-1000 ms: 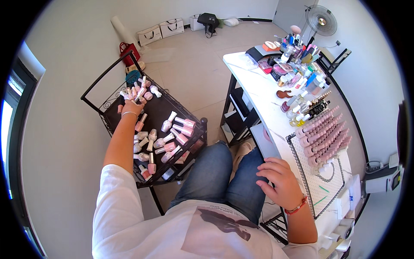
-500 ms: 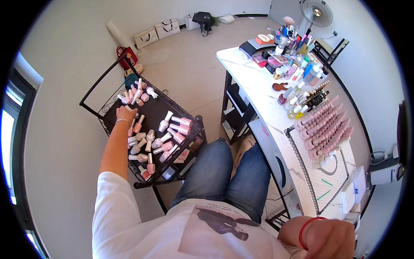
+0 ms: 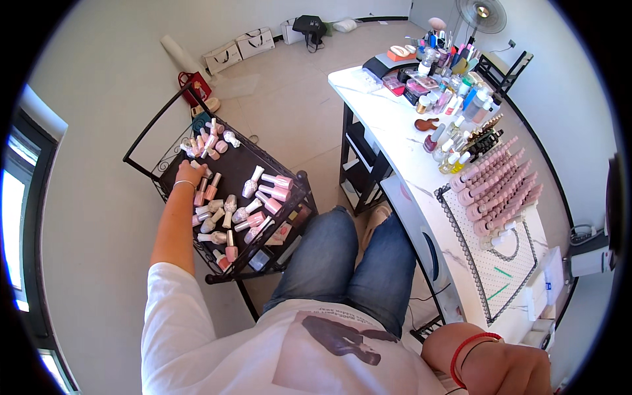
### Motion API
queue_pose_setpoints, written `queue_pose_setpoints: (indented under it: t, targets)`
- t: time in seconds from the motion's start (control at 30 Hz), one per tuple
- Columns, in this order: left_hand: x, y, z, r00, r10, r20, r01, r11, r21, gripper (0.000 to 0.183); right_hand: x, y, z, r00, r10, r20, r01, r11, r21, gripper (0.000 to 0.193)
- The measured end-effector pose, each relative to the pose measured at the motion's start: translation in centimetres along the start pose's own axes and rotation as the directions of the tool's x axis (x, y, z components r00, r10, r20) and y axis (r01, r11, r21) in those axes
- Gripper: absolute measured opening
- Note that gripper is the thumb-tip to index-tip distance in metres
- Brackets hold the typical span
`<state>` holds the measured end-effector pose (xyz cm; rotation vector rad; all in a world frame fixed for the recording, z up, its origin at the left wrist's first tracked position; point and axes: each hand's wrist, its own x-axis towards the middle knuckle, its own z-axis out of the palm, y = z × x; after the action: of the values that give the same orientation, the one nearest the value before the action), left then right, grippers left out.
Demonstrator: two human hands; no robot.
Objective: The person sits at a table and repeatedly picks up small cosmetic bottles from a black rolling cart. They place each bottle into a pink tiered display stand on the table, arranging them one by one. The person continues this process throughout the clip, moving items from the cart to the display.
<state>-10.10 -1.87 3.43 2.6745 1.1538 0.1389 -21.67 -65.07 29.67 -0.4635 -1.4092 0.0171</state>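
Note:
On the dark metal cart at the left, my left hand reaches in among nail polish bottles. Its fingers are curled round a small pale-capped nail polish bottle, mostly covered by the hand. Beyond the fingers lies a cluster of pink and white bottles. More pink bottles and several others lie nearer me on the cart top. My right hand, below a red bracelet, is at the lower right beside the white table. Its fingers are bent down and partly cut off, so their grip is hidden.
Pink nail display stands rest on a lace-edged mat on the table. Bottles, brushes and a dark curved lamp crowd its far end. A fan stands behind. Along the wall are white bags and a red bag.
My right hand has shifted slightly down and to the right, and looks less blurred. My left hand stays at nearly the same spot among the bottles. The view has shifted slightly.

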Motion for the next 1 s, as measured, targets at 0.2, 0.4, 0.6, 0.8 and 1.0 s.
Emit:
queue_pose_setpoints:
  t: [0.2,0.4,0.6,0.8,1.0]
  targets:
    - [-3.2,2.1,-1.3,0.952,0.193,-0.236,-0.193,0.981,0.024,0.064,-0.8,0.4,0.3,0.973,-0.224,-0.055,0.217,0.969,-0.115,0.018]
    - [-10.2,5.9,-3.1,0.848,0.516,-0.120,-0.529,0.832,-0.165,0.041,-0.7,0.7,0.6,0.982,-0.172,-0.074,0.167,0.983,-0.073,0.019]
    - [-15.8,8.7,-3.3,0.815,0.570,0.106,-0.497,0.781,-0.379,0.024,-1.4,0.4,0.0,0.993,-0.117,0.017,0.118,0.992,-0.041,0.021]
    - [-18.3,9.7,-3.3,0.633,0.748,0.199,-0.693,0.662,-0.286,0.020,-1.5,0.0,2.1,0.879,-0.412,-0.240,0.370,0.907,-0.202,0.016]
    - [-18.1,9.4,-1.9,0.533,0.810,0.244,-0.810,0.572,-0.130,0.023,-1.5,-0.4,0.4,0.960,-0.271,-0.076,0.262,0.959,-0.109,0.021]
